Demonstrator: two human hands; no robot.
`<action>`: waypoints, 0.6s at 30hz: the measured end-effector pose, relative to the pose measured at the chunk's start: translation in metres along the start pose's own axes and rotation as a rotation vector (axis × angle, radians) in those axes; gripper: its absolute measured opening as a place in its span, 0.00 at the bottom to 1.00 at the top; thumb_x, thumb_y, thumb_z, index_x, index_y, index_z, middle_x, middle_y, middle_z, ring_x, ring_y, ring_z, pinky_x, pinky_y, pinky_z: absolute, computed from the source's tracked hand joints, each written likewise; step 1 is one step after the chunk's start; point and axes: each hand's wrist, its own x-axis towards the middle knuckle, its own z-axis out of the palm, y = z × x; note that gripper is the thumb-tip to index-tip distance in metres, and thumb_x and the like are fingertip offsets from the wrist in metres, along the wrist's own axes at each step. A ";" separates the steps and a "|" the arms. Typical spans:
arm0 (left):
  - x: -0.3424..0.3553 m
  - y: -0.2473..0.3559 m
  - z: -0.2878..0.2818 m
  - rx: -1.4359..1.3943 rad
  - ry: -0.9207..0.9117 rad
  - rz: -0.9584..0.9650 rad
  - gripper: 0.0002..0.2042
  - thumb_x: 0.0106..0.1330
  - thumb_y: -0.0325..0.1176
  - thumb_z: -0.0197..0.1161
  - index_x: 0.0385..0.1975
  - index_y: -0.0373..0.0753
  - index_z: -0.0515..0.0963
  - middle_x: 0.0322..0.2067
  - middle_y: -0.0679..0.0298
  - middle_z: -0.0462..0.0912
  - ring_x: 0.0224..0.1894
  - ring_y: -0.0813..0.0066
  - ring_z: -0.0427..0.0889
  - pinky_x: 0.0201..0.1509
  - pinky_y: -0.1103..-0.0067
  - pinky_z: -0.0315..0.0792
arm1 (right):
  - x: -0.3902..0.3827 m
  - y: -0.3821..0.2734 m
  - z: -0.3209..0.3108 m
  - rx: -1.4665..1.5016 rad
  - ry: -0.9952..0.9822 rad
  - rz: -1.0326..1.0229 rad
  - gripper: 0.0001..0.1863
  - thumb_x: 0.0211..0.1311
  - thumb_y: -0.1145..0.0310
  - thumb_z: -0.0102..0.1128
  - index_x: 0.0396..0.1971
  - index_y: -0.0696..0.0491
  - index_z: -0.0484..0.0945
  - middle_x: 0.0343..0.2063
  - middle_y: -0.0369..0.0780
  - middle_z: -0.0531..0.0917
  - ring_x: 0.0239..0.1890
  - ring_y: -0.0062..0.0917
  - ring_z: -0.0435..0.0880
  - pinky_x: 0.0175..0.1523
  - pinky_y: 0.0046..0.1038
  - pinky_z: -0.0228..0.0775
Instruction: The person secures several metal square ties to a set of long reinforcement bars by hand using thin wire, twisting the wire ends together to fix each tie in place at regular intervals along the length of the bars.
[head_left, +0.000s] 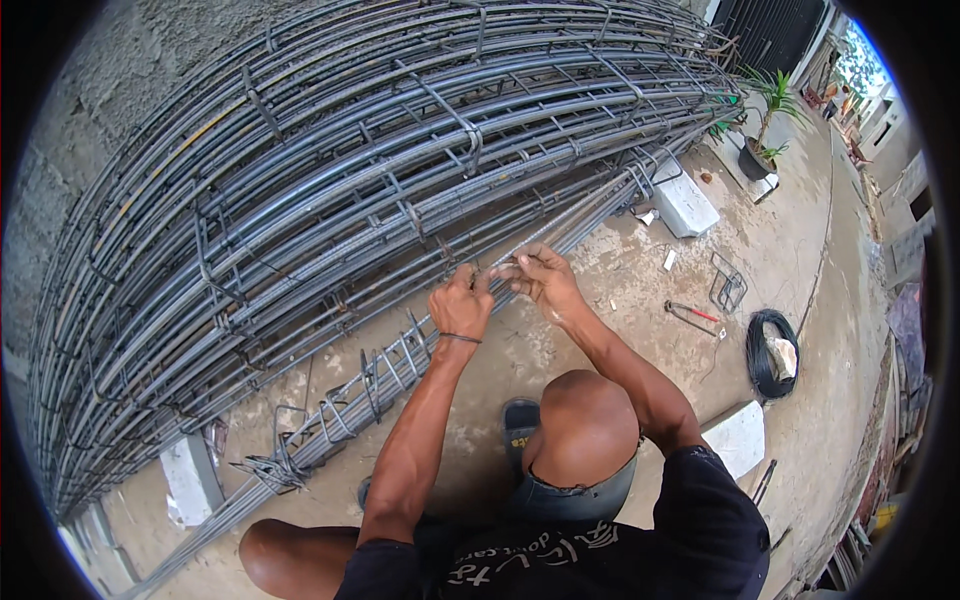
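Over a long bundle of steel rebar, both hands meet near the middle of the view. My left hand (461, 304) is closed, its fingertips pinched together. Close beside it, my right hand (548, 285) has its thumb and fingers pressed together as well. Whatever lies between the fingertips is thin and blurred, and I cannot make it out. The rebar bundle (320, 445) runs diagonally from lower left to upper right under the hands. Several bent stirrups (372, 385) sit around it to the left of my left hand.
Tied rebar cages (420, 110) are stacked along the rough wall (120, 60). White blocks (686, 205) stand on the concrete ground. To the right lie pincers with a red handle (704, 313), loose stirrups (728, 285) and a black wire coil (757, 362). A potted plant (755, 160) stands beyond.
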 end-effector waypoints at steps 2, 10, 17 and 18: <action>0.000 -0.002 -0.001 -0.009 -0.006 -0.024 0.13 0.54 0.42 0.68 0.24 0.38 0.79 0.16 0.50 0.77 0.21 0.50 0.78 0.23 0.65 0.68 | 0.016 0.003 -0.006 0.255 -0.093 0.077 0.06 0.57 0.80 0.53 0.34 0.58 0.75 0.39 0.42 0.80 0.37 0.27 0.82 0.36 0.23 0.77; 0.005 -0.001 -0.003 -0.001 -0.058 -0.063 0.13 0.53 0.43 0.68 0.26 0.38 0.80 0.18 0.49 0.79 0.23 0.49 0.79 0.26 0.65 0.70 | 0.045 0.025 0.012 -0.500 -0.326 -0.309 0.16 0.53 0.85 0.47 0.41 0.60 0.77 0.51 0.42 0.74 0.41 0.22 0.78 0.49 0.25 0.71; 0.007 0.000 -0.006 0.042 -0.106 -0.067 0.13 0.53 0.41 0.69 0.26 0.37 0.80 0.20 0.51 0.80 0.22 0.53 0.80 0.26 0.67 0.71 | 0.012 0.032 -0.009 -1.180 -0.183 -0.293 0.10 0.61 0.69 0.53 0.34 0.61 0.77 0.25 0.46 0.80 0.31 0.31 0.82 0.34 0.33 0.68; 0.007 -0.002 -0.008 0.008 -0.116 -0.062 0.13 0.53 0.40 0.69 0.28 0.36 0.79 0.20 0.51 0.80 0.23 0.53 0.81 0.26 0.68 0.72 | -0.005 0.020 0.006 -1.207 -0.174 -0.302 0.10 0.62 0.69 0.53 0.34 0.61 0.77 0.22 0.46 0.79 0.28 0.32 0.81 0.33 0.33 0.69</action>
